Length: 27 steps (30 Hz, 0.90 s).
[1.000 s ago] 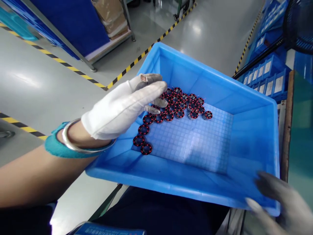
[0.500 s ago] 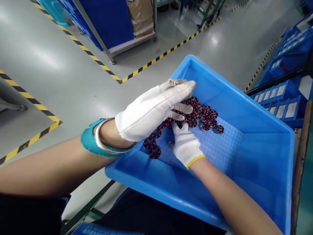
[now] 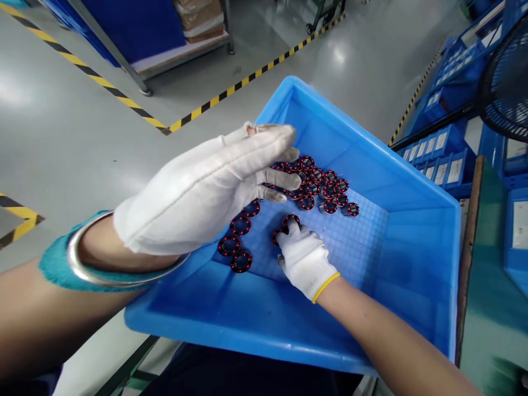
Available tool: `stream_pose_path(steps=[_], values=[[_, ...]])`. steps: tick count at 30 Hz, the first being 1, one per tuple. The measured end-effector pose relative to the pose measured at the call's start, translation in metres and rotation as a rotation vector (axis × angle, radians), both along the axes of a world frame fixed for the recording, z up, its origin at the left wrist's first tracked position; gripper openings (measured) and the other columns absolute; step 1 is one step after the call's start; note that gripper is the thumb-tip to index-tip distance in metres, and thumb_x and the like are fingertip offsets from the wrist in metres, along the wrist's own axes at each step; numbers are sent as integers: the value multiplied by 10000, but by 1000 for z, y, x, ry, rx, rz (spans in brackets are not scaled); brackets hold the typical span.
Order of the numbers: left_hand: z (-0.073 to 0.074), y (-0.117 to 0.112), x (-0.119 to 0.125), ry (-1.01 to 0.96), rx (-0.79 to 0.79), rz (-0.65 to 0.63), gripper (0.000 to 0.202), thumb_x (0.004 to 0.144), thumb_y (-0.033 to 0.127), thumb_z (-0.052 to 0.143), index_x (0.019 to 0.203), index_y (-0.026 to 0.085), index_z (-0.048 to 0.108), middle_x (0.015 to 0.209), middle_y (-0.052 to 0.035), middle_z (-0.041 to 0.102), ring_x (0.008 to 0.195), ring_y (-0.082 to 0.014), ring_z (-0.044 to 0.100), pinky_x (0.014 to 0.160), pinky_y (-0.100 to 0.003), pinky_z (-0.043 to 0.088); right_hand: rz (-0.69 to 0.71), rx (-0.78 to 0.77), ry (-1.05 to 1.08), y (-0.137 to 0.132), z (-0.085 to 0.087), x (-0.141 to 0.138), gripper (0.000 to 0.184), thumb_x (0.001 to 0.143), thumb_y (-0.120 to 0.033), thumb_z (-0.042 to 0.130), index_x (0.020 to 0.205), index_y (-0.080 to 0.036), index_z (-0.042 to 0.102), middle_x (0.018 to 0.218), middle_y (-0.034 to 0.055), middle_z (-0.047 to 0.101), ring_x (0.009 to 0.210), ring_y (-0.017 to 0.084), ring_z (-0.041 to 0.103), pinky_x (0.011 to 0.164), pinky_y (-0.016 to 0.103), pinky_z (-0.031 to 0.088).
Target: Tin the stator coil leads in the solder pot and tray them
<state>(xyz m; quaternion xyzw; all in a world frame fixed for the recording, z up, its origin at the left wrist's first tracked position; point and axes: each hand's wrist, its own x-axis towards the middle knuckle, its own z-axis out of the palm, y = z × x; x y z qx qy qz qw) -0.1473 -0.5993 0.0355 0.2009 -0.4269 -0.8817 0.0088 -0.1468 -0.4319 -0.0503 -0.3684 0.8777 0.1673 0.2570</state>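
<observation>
In the head view, my left hand (image 3: 210,181), in a white glove, hovers over the left side of a blue plastic bin (image 3: 396,165). Its fingers are stretched out, and no object shows in them. My right hand (image 3: 305,256), in a white knit glove with a yellow cuff, reaches down inside the bin. Its fingers close on a pair of black ring-shaped cores with red spots (image 3: 291,220) near the bin's floor. Just beyond stands a cluster of the same ring-shaped cores (image 3: 317,176), partly hidden by my left fingers. Several more cores (image 3: 241,261) line the left side.
Yellow-black tape (image 3: 223,96) marks the grey floor beyond the bin. A metal rack (image 3: 181,55) with cartons stands at the upper left. To the right are blue parts boxes (image 3: 437,157), a black fan (image 3: 507,82) and a green surface (image 3: 487,264) with a brown edge.
My right hand has drawn back from the cluster toward me, with two ring-shaped cores at its fingertips. My left hand appears closer and farther left; the whole view has shifted.
</observation>
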Motion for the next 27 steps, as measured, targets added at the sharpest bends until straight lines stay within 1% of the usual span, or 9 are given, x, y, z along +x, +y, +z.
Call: stream_pose_path(steps=[3,6,9,12,14,16,20,24,27], values=[[6,2,-1,-43,47,36,362,986,171,315,973,51,656,1015,-80,665,1113,-415,567,675,-395,623,56,-37,30,0,-8,-2,283,899,-166,454,1045,-233,687,1330,134,531,1108,329,563,836,499,505],[4,2,1,-36,70,16,369,991,186,306,1049,49,643,1133,-109,643,1140,-438,522,673,-411,614,176,-94,16,5,-10,-6,270,887,-159,489,1009,-224,721,1292,124,571,1327,412,371,1056,684,239],[0,1,2,37,50,-42,390,993,162,268,1072,44,632,1136,-109,640,1161,-422,504,689,-379,609,281,-151,-15,7,-9,-16,245,863,-181,528,979,-228,740,1259,100,595,1389,466,229,1069,750,10],[-3,0,3,86,31,-72,383,991,155,272,1075,46,630,1093,-95,652,1159,-395,528,726,-379,604,318,-140,-17,-1,-9,-34,266,848,-164,519,962,-242,747,1245,87,601,1397,491,178,1028,787,-56],[-3,0,2,78,12,-65,390,991,158,268,1062,58,638,1081,-82,659,1148,-375,556,733,-379,605,299,-62,-29,-11,-9,-46,287,833,-149,520,982,-253,742,1248,91,597,1389,496,197,1010,806,-26],[-1,1,2,55,-16,-54,395,989,159,268,1025,79,653,1055,-63,669,1116,-348,601,700,-361,613,284,-5,-42,-19,-6,-53,287,830,-147,522,1001,-234,735,1259,115,585,1367,487,253,1015,786,115],[4,5,4,40,-5,6,263,954,179,406,909,126,660,958,-29,690,1087,-304,645,702,-374,616,314,-25,-60,-20,8,-42,280,863,-127,461,940,-166,727,1194,167,587,1222,423,437,808,551,472],[6,6,5,69,13,57,228,942,183,435,838,129,631,871,-19,685,1019,-306,674,738,-419,586,319,-29,-123,-10,14,-15,320,874,-91,404,896,-144,719,1207,162,580,1048,339,529,687,446,500],[4,3,4,75,11,21,282,960,164,382,829,136,630,821,2,684,903,-250,708,715,-390,573,330,-23,-145,-6,9,-2,326,881,-120,415,968,-177,724,1301,119,554,1112,364,501,851,616,450]])
